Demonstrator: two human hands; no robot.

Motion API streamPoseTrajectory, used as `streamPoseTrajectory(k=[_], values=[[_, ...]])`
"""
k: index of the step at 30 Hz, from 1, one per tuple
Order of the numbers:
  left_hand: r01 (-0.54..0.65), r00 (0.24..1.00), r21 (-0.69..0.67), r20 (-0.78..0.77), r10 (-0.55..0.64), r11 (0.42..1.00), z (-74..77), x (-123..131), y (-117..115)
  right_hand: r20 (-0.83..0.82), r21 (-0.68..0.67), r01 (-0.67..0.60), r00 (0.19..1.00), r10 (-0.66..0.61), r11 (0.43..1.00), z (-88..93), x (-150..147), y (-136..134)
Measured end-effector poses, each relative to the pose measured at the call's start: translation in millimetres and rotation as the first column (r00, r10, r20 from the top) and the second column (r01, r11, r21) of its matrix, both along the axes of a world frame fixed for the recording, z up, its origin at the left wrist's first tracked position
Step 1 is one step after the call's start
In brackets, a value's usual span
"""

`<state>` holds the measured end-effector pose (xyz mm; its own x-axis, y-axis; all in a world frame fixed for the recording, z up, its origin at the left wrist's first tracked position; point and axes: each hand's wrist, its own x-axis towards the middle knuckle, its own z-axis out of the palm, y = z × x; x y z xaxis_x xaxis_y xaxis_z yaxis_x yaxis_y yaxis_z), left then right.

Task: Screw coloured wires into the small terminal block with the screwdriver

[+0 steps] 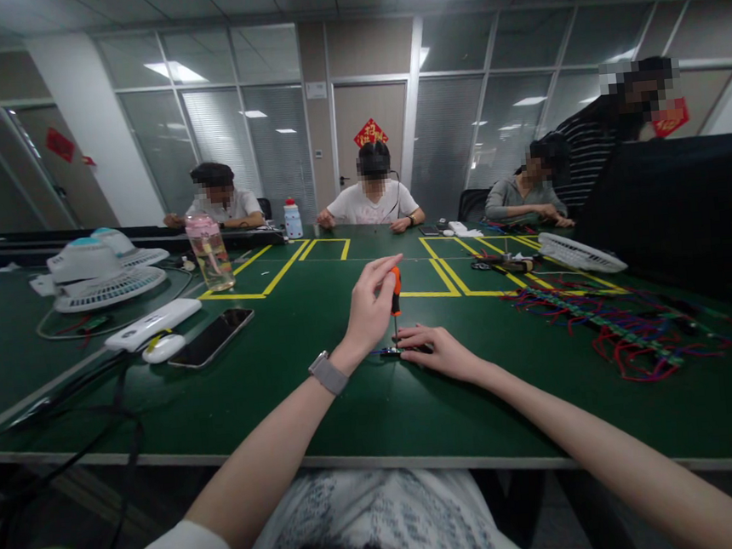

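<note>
Here the left hand (369, 308) has its fingers closed round an orange-handled screwdriver (395, 293), which stands upright with its tip straight below them on a small dark part (391, 351). The right hand (440, 352), just beside, lies low on the green desk (325, 398) touching that part; whether it pinches it is unclear.

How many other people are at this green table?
4. Three sit opposite: left person, middle person, right person. A standing person in a striped top leans beside that one. The dark partition may hide more.
</note>
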<state>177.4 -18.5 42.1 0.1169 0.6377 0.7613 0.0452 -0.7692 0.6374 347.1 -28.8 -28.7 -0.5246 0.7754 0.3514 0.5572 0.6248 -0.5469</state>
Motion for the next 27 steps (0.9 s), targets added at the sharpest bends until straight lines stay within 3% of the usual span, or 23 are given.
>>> streamPoseTrajectory(k=[2, 7, 13, 17, 19, 24, 27], values=[[0.011, 1.0, -0.02, 0.029, -0.01, 1.0, -0.9, 0.8, 0.7, 0.007, -0.006, 0.005, 1.0, -0.005, 1.0, 0.0, -0.1, 0.1], [-0.12, 0.993, 0.02, 0.014, 0.12, 0.993, -1.6, 1.2, 1.3, 0.01, -0.005, 0.006, 1.0, -0.006, 1.0, 0.4, -0.4, 0.0], [0.09, 0.996, -0.049, 0.014, -0.089, 0.995, -2.3, 2.8, 1.7, 0.0, -0.005, -0.004, 1.0, 0.004, 1.0, 0.3, -0.4, -0.3], [-0.118, 0.993, 0.044, -0.016, 0.119, 0.992, -1.9, 1.9, -1.3, 0.002, 0.001, 0.0, 1.0, 0.0, 1.0, -1.0, -0.1, 0.5], [-0.162, 0.986, 0.081, -0.034, 0.165, 0.983, -0.8, 1.0, -2.5, 0.004, 0.002, 0.0, 1.0, 0.0, 1.0, -1.6, 0.1, 1.0], [0.055, 0.998, 0.007, -0.003, -0.055, 0.998, -0.4, 1.3, -1.8, 0.004, 0.012, 0.0, 1.0, 0.0, 1.0, -1.8, 0.4, 1.4], [0.019, 1.0, 0.005, 0.016, -0.019, 1.0, -1.9, 1.8, -0.7, 0.004, 0.005, -0.001, 1.0, 0.001, 1.0, -1.3, 0.3, 1.1]])
